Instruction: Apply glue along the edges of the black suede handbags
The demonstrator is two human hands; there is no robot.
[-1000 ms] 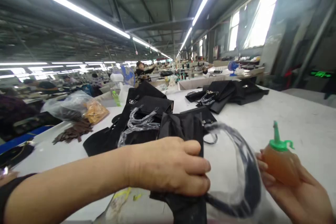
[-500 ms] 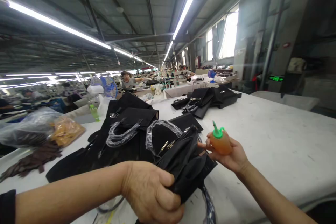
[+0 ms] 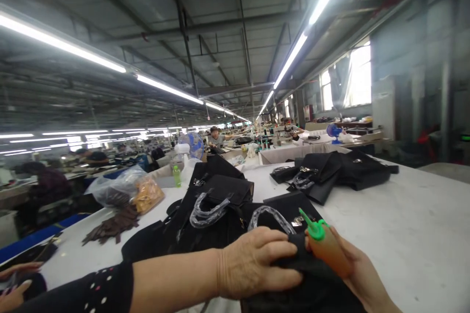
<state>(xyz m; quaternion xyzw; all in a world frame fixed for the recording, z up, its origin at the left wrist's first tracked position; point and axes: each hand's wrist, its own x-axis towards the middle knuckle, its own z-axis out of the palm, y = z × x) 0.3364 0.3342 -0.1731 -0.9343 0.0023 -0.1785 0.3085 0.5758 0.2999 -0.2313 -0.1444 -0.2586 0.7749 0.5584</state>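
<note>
My left hand [image 3: 257,264] lies over a black bag [image 3: 316,288] at the near edge of the white table [image 3: 396,234], fingers curled onto the fabric and pressing it. My right hand [image 3: 358,274] grips a small orange squeeze bottle [image 3: 328,249] with a green nozzle, tilted left, its tip close to the bag by my left fingers. A plastic-wrapped handle [image 3: 270,215] arches just beyond my left hand.
More black bags with wrapped handles [image 3: 216,195] are stacked ahead, and another heap of bags [image 3: 330,171] lies further right. A plastic sack [image 3: 125,190] and brown leather pieces [image 3: 110,227] sit left. Another person's hand [image 3: 16,283] shows at bottom left. Workers sit at distant benches.
The camera has tilted up. My left hand shifted from clutching the bag's lower end to lying on top of it, and the bottle came in close beside my left fingers.
</note>
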